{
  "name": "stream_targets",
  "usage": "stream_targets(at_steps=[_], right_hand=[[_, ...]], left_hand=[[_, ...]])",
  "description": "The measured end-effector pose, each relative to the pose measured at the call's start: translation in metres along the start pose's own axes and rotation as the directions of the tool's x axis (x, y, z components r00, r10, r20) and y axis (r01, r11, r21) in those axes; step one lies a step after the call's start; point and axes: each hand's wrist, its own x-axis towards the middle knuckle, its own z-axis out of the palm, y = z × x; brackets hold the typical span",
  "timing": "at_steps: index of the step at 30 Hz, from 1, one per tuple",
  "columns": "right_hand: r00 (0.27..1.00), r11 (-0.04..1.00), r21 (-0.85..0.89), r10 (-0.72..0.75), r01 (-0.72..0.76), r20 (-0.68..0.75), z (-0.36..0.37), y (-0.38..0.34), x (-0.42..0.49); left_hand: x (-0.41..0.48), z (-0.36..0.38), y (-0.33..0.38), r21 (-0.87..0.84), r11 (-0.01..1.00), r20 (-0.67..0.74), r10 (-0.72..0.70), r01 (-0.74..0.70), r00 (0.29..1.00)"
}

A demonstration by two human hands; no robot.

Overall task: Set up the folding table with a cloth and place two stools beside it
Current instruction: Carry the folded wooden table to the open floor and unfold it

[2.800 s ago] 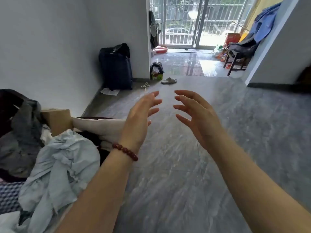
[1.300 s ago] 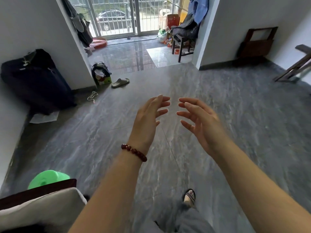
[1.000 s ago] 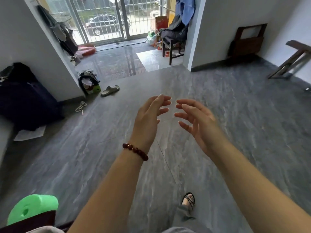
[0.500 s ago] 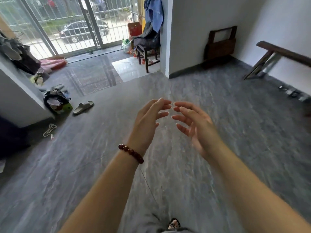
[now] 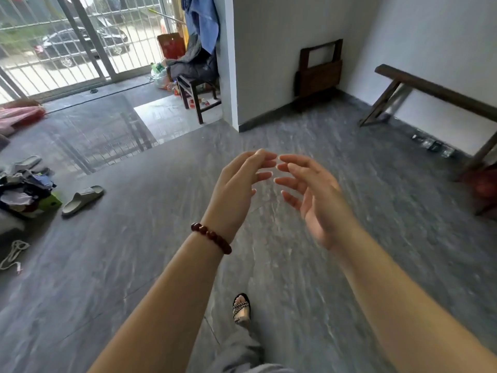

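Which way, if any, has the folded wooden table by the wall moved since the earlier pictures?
No. The folded table leans on the same wall, just right of the wall corner, as before. Only the camera has turned.

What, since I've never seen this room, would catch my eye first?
Two bare arms fill the centre, the left hand with a bead bracelet and the right hand raised open, fingertips nearly meeting, holding nothing. Behind them, what looks like the folding table leans folded against the white back wall, and a long dark bench stands along the right wall.
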Motion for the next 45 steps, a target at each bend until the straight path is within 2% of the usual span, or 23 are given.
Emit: stream_targets(at_steps=[11,22,28,33,37,45], right_hand=[[0.999,0.999,0.033,-0.026,0.027,-0.022,0.019,-0.025,0.166],[0.996,0.995,0.098,-0.026,0.035,-0.088,-0.023,-0.038,0.272],[0.992,0.998,0.04,-0.045,0.05,-0.116,-0.064,-0.05,0.355],[0.987,0.994,0.058,-0.079,0.088,-0.142,-0.126,-0.087,0.432],[0.985,0.993,0.033,-0.11,0.116,-0.134,-0.167,-0.108,0.482],[0.979,0.996,0.052,-0.065,0.076,-0.194,-0.224,-0.116,0.558]], left_hand=[[0.171,-0.031,0.019,-0.019,0.999,-0.027,-0.042,0.041,0.999],[0.28,-0.01,0.019,0.0,0.998,0.019,-0.062,0.062,0.998],[0.372,0.035,0.021,0.006,0.997,0.016,-0.074,0.074,0.997],[0.458,0.1,0.04,0.019,0.999,0.087,-0.04,0.038,0.995],[0.517,0.143,0.051,-0.008,1.0,0.093,-0.001,0.002,0.996],[0.602,0.189,0.044,-0.023,0.996,0.125,-0.078,0.081,0.989]])
